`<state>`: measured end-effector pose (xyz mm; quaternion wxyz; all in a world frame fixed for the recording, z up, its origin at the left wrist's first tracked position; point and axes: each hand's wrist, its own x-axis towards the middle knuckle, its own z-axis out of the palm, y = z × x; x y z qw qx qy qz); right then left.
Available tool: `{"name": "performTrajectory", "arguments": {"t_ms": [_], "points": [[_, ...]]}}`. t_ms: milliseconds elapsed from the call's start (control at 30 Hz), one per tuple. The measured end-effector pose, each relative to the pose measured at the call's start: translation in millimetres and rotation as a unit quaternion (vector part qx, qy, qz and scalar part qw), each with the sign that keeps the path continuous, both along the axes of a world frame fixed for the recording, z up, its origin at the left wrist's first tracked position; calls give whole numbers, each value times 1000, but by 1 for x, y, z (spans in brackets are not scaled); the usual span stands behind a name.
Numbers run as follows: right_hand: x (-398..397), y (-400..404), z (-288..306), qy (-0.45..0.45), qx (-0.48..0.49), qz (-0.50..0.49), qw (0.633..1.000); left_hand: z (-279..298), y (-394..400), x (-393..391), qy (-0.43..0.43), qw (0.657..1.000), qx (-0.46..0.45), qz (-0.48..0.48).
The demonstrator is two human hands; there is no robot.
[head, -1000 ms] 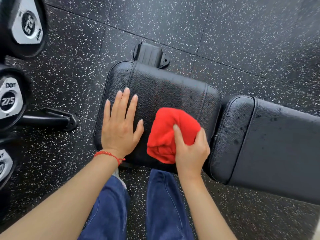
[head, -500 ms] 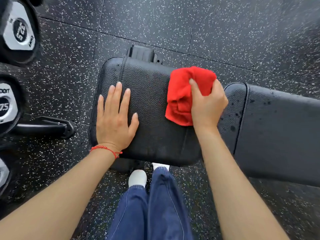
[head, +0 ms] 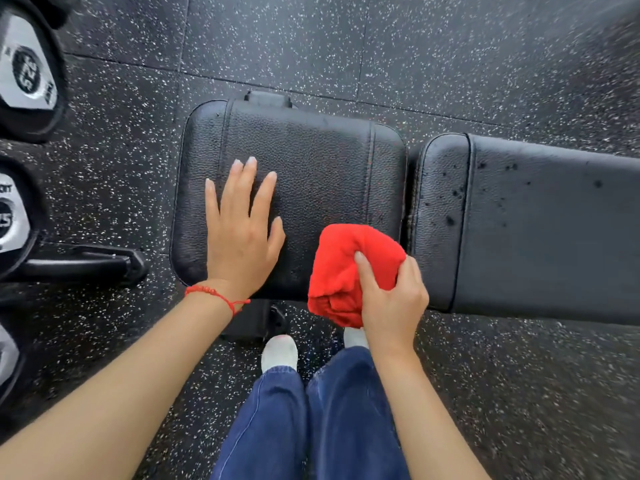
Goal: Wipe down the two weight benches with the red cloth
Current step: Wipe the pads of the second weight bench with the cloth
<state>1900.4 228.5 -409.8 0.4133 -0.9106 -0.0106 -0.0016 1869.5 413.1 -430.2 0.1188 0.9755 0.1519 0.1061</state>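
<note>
A black padded weight bench lies across the view below me. Its square seat pad (head: 311, 174) is at the centre and its long back pad (head: 540, 230) runs off to the right, speckled with dark wet spots. My left hand (head: 242, 233) rests flat on the left part of the seat pad, fingers spread. The bunched red cloth (head: 343, 271) sits at the seat pad's near right corner, overhanging the edge, and my right hand (head: 391, 296) is closed around it. Only one bench is in view.
Dumbbell heads (head: 27, 77) on a rack fill the left edge, with a black rack foot (head: 90, 265) sticking out toward the bench. The floor (head: 346, 46) is black speckled rubber tile. My legs and white shoes (head: 278, 351) stand just in front of the seat pad.
My right hand has dragged the red cloth from the seat pad's far right corner back to its near right corner. My left hand has stayed flat on the pad.
</note>
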Motion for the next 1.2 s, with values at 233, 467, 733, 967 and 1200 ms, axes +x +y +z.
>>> {"name": "performTrajectory", "arguments": {"t_ms": [233, 467, 733, 967, 1200], "points": [[73, 23, -5, -53, 10, -8, 999, -10, -41, 6, 56, 997, -5, -45], [132, 35, -14, -84, 1, -10, 996, -15, -44, 4, 68, 997, 26, -39], [49, -26, -6, 7, 12, 67, 998, -14, -45, 5, 79, 996, 33, -34], [47, -79, 16, 35, 50, -7, 998, 2, -65, 16, 61, 998, -9, 4], [95, -100, 4, -10, -30, 14, 999, -9, -123, 61, 80, 997, -7, 2]]}}
